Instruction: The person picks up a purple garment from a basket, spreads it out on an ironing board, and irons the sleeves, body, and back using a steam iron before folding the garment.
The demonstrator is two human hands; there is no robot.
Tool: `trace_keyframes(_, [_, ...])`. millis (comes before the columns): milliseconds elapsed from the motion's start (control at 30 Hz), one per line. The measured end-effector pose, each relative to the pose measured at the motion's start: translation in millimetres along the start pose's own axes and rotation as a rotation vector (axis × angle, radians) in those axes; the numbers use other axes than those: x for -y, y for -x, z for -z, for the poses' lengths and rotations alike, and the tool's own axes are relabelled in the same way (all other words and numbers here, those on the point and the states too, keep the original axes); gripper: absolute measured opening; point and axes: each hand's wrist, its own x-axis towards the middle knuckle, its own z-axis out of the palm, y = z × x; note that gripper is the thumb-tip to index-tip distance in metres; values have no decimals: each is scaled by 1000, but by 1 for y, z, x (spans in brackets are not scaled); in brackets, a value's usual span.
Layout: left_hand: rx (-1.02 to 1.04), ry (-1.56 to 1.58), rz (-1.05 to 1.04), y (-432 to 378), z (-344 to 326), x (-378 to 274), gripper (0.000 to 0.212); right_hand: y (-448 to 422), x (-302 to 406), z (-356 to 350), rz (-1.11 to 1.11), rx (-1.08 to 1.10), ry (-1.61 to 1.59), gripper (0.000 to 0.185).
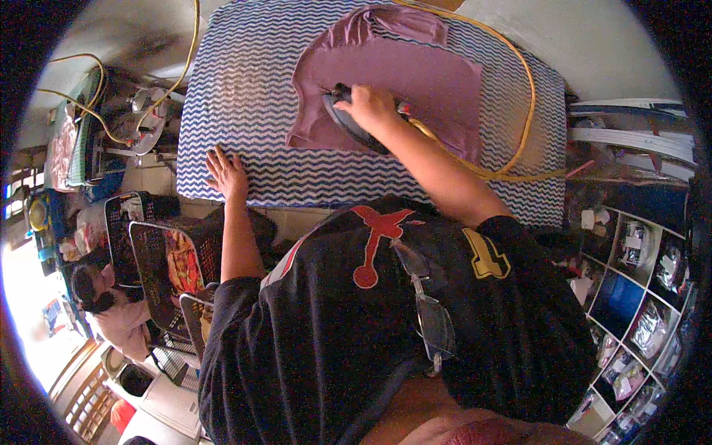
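Observation:
A mauve shirt lies spread over a table covered with blue-and-white zigzag cloth. My right hand grips the handle of a dark clothes iron, which rests on the lower left part of the shirt. Gathered fabric of the shirt bunches at its far edge. From the back of the iron a yellow cord runs right and loops around the far side of the table. My left hand lies flat with spread fingers on the cloth near the front left edge, apart from the shirt.
Black plastic crates stand at the left, near another person. Beyond them, a second padded board has an iron on a stand beside it. Shelving with compartments holding wrapped items stands at the right.

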Motion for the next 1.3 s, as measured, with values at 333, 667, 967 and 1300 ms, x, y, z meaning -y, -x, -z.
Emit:
trace_keyframes(333, [46, 19, -7, -7, -1, 4, 59, 82, -130, 60, -332, 43, 160, 59])
trace_keyframes(667, [-99, 217, -279, -73, -10, -24, 39, 126, -307, 123, -491, -3, 195, 60])
trace_keyframes(967, [145, 284, -561, -158, -7, -191, 28, 12, -299, 116, -518, -95, 456, 33])
trace_keyframes(1300, [428, 77, -553, -206, -32, -285, 38, -48, -310, 42, -235, -24, 152, 16])
